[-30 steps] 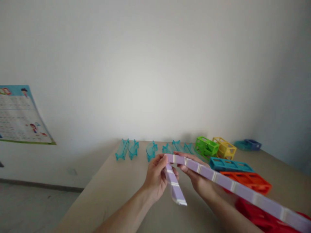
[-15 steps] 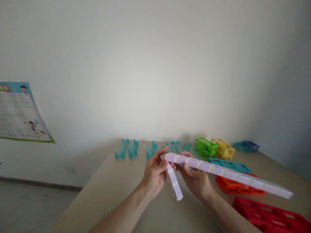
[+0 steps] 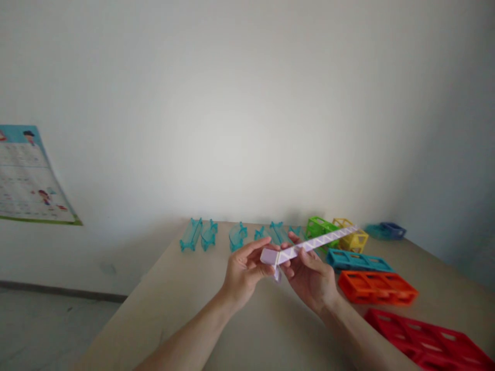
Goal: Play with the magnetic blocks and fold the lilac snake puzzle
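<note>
A lilac and white twisty snake puzzle (image 3: 320, 240) is held above the table between both hands. Its long straight stretch points up and away to the right, and a short bent end hangs under the left part. My left hand (image 3: 247, 265) pinches the bent end with thumb and fingers. Around the straight stretch, close to the bend, my right hand (image 3: 311, 273) is closed with the thumb on the near side. Part of the short end is hidden by the fingers.
Several clear teal plastic pieces (image 3: 191, 235) line the table's back by the wall. To the right stand green (image 3: 320, 226) and yellow frames (image 3: 358, 241), then blue (image 3: 359, 261), orange (image 3: 377, 288) and red frames (image 3: 429, 337). A poster (image 3: 34, 180) hangs at left.
The snake puzzle has been turned: its long stretch swung from pointing down right to pointing up right, and its short end now shows far less. Both hands stay in nearly the same place.
</note>
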Available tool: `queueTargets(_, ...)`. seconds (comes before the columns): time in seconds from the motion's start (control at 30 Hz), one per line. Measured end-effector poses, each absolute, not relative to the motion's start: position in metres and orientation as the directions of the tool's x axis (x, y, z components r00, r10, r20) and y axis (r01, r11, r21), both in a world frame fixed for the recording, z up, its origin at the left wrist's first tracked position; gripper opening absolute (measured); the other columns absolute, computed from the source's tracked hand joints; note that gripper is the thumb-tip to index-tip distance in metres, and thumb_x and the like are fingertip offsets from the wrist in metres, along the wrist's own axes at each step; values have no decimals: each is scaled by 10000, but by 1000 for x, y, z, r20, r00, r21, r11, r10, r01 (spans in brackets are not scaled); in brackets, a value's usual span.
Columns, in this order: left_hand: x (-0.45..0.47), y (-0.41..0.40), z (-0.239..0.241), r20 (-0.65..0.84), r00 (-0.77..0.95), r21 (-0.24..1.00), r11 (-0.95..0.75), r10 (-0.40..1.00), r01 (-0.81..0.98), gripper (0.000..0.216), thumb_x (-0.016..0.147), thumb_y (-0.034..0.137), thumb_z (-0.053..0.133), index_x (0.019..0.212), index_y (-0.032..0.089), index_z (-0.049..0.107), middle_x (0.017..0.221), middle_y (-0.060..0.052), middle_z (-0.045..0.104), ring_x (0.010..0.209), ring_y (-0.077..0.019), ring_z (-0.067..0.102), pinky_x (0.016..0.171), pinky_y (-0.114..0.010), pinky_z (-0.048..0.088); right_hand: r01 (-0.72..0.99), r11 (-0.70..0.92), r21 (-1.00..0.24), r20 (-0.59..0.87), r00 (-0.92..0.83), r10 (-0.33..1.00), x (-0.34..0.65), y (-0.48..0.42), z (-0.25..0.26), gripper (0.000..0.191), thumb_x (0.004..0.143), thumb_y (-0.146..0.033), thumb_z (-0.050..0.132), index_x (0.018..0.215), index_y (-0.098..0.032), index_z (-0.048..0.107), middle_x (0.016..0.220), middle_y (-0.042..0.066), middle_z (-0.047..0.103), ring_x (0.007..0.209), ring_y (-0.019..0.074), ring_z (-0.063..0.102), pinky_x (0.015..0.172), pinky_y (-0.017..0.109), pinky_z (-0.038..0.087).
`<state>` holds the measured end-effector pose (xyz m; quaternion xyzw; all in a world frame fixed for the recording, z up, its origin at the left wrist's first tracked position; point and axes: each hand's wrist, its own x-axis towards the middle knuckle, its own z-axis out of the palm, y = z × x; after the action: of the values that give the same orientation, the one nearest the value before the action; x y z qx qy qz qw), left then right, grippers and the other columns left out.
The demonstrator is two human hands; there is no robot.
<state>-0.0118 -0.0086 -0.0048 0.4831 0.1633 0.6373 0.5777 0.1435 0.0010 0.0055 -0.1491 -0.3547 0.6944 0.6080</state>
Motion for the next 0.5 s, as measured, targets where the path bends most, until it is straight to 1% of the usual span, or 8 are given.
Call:
queueTargets(0.1, -12, -10, -5, 416, 147, 798, -283, 897, -531, 429, 654, 187, 795, 1073, 190, 704, 1020, -111, 716, 900, -214, 652, 811, -314, 476, -747, 5, -665, 220, -189, 957, 145, 3, 7, 257, 684, -252, 737, 924, -256, 643, 804, 1, 700, 499, 110, 544, 410, 210, 428)
queueTargets(0.2, -11, -9, -8, 391, 162, 811, -256, 906, -526, 383, 687, 228, 777, 1054, 144, 708, 952, -117, 726, 880, -207, 641, 815, -309, 466, -752, 19, -659, 224, -171, 959, 145, 4, 8, 205, 697, -235, 732, 867, -244, 618, 780, -7, 690, 459, 88, 505, 395, 191, 410)
queueTargets(0.3, -10, -7, -10, 360, 156, 784, -208, 920, -585, 353, 675, 218, 782, 1012, 134, 714, 903, -104, 725, 821, -195, 640, 773, -307, 474, -737, 53, -674, 247, -157, 956, 144, 4, 11, 200, 701, -236, 742, 839, -229, 597, 794, -2, 687, 465, 77, 502, 385, 173, 393)
queueTargets(0.4, -8, -7, -6, 320, 150, 729, -142, 935, -669, 314, 668, 212, 781, 965, 134, 718, 890, -91, 723, 785, -189, 646, 751, -315, 489, -693, 110, -713, 277, -134, 952, 142, 3, 13, 201, 714, -250, 749, 834, -227, 589, 779, -4, 683, 476, 84, 514, 388, 179, 397)
queueTargets(0.5, -7, -9, -2, 272, 193, 701, -57, 943, -711, 309, 694, 224, 762, 986, 141, 708, 912, -93, 724, 795, -190, 663, 750, -307, 501, -633, 183, -752, 312, -98, 945, 140, 2, 13, 213, 716, -260, 756, 860, -228, 601, 775, 0, 688, 515, 109, 554, 409, 201, 418)
